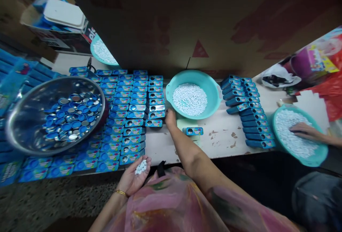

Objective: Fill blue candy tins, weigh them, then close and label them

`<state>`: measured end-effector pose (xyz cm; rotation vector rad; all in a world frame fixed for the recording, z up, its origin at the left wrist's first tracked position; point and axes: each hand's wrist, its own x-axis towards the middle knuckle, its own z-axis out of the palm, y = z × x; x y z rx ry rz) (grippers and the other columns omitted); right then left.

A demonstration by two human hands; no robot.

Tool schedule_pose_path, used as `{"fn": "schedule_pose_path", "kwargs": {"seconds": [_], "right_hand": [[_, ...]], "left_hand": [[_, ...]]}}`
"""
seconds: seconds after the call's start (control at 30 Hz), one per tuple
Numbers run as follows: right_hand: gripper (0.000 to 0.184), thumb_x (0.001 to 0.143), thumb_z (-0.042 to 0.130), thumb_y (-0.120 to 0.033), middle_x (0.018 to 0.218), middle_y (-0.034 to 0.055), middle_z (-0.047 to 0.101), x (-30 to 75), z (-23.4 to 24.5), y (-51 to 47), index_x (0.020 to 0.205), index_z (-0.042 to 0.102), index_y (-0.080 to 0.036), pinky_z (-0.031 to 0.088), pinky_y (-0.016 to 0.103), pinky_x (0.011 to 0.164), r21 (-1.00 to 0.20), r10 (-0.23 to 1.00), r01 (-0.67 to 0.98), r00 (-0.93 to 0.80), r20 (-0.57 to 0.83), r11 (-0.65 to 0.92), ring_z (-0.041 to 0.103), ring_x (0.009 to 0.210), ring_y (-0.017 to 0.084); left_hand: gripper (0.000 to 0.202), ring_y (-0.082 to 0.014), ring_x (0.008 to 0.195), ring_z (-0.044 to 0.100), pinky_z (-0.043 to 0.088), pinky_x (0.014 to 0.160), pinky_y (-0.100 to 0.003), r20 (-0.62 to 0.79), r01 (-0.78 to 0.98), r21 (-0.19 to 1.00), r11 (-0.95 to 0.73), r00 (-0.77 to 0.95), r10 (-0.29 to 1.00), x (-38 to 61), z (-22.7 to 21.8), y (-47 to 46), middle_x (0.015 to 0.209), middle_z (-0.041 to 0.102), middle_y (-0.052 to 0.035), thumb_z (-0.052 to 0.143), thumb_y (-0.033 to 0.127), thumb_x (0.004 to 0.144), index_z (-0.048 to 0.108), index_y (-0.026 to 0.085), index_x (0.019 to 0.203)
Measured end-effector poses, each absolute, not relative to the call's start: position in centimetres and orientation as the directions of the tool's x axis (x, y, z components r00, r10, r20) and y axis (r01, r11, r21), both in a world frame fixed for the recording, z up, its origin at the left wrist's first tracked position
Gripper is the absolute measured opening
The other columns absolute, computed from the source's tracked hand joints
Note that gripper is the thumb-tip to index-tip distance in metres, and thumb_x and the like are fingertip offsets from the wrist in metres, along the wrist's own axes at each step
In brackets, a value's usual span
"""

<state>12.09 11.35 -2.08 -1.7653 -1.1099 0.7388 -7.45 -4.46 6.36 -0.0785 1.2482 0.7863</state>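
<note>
One tablet heap (pixel 140 167) in open left hand (pixel 133 179); right hand (pixel 170 117) fingers unclear; three basins (pixel 211 82).

Bare white worktop (pixel 221 137) lies open between the single blue tin (pixel 192 131) and the right-hand stack of blue tins (pixel 251 121). Packed rows of small blue tins (pixel 128 118) and a large steel bowl of blue lids (pixel 29 118) crowd the left. A round teal plastic basin of white tablets (pixel 213 89) blocks the back.

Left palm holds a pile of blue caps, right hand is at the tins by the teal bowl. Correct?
No. What the left hand cups is white tablets, as the head view shows. The right hand is at the tins by the teal bowl.
</note>
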Motion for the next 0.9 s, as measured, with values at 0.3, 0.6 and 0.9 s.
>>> {"fn": "schedule_pose_path", "kwargs": {"seconds": [0.3,0.6,0.9], "right_hand": [[0.024,0.083,0.04,-0.015,0.094,0.0073,0.057,19.0,3.6,-3.9,0.098,0.058,-0.019,0.042,0.03,0.083,-0.671,0.918,0.729,0.162,0.361,0.135,0.052,0.092,0.016],[0.023,0.084,0.043,-0.022,0.099,0.0072,0.057,18.4,6.6,-8.4,0.103,0.056,-0.02,0.043,0.031,0.081,-0.596,0.94,0.729,-0.234,0.246,0.338,0.05,0.094,0.017],[0.02,0.075,0.055,-0.023,0.09,0.0044,0.054,14.0,4.1,-9.2,0.094,0.054,-0.017,0.041,0.025,0.066,-0.562,0.859,0.718,-0.511,-0.024,0.411,0.052,0.079,0.016]], "left_hand": [[0.021,-0.0201,0.082,0.063,0.053,0.072,-0.029,-0.752,-0.475,0.412,0.777,0.304,0.585,-4.5,6.2,-3.6,0.089,0.065,-0.0172,0.048,0.002,0.075,0.059,0.004,0.094],[0.026,-0.0219,0.089,0.061,0.048,0.081,-0.033,-0.669,-0.414,0.347,0.842,0.52,0.531,0.0,5.8,-5.4,0.093,0.064,-0.0161,0.047,0.001,0.072,0.061,0.005,0.093],[0.037,-0.0184,0.086,0.061,0.048,0.08,-0.03,-0.681,-0.404,0.375,0.834,0.49,0.543,-0.9,3.7,-7.8,0.091,0.064,-0.0097,0.043,-0.005,0.069,0.061,0.009,0.097]]}}
